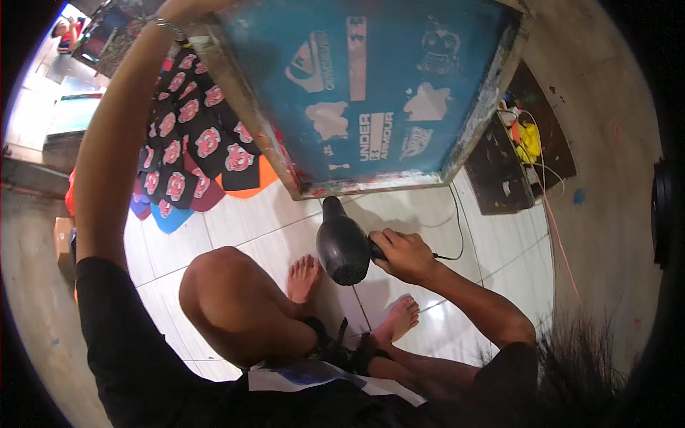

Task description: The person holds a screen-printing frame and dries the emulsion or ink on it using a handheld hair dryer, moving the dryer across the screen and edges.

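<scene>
Right hand (404, 255): fingers curled round black hair dryer (341, 244) | dryer: blue screen's (385, 75) 6 o'clock, points near 12, long axis 12–6 | left hand (194, 6): 11 o'clock, fingers cropped, can't tell

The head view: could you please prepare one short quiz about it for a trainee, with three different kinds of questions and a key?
1. Multiple choice. Which holds the hair dryer? (a) the left hand only, (b) the right hand only, (c) both hands.
2. True or false: the framed screen has a yellow surface.
3. Fill in: in the picture, the black printed pieces lie on the ___ side of the framed screen.

Key: 1. b; 2. false, it is blue; 3. left.
</scene>
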The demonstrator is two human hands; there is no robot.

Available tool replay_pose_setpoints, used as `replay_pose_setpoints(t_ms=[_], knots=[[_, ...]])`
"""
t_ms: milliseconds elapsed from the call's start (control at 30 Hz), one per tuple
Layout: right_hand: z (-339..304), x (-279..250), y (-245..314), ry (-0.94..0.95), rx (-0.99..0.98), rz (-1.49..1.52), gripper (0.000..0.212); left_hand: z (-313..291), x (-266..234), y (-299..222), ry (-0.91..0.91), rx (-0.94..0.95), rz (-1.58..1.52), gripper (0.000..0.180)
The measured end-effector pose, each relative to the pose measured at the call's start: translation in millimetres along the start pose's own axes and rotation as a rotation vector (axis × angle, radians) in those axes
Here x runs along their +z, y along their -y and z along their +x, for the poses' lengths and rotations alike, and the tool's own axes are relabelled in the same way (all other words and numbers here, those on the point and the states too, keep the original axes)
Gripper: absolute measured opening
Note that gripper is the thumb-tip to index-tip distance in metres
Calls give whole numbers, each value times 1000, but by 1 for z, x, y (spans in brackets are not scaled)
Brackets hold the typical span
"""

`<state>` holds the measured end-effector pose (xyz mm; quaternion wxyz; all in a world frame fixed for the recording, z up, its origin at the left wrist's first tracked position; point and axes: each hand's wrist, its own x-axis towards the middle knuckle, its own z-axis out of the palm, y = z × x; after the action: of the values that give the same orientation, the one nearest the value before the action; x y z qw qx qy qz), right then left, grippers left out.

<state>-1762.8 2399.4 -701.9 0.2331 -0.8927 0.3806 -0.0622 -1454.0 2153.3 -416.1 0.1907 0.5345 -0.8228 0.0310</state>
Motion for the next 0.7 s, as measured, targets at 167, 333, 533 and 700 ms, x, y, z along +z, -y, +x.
replay_pose_setpoints(t_ms=[167, 333, 533, 700], knots=[[-37, -14, -18, 38, 81, -145, 36, -2, 6, -6, -42, 21, -68, 57], [-80, -51, -48, 19, 268, -249, 32, -4, 7, -10, 0, -46, -111, 47], [-91, -57, -56, -148, 358, -157, 28, -9, 15, -22, -126, 17, -54, 44], [-86, -54, -51, 31, 376, -162, 37, -2, 15, -7, -42, -83, -52, 41]])
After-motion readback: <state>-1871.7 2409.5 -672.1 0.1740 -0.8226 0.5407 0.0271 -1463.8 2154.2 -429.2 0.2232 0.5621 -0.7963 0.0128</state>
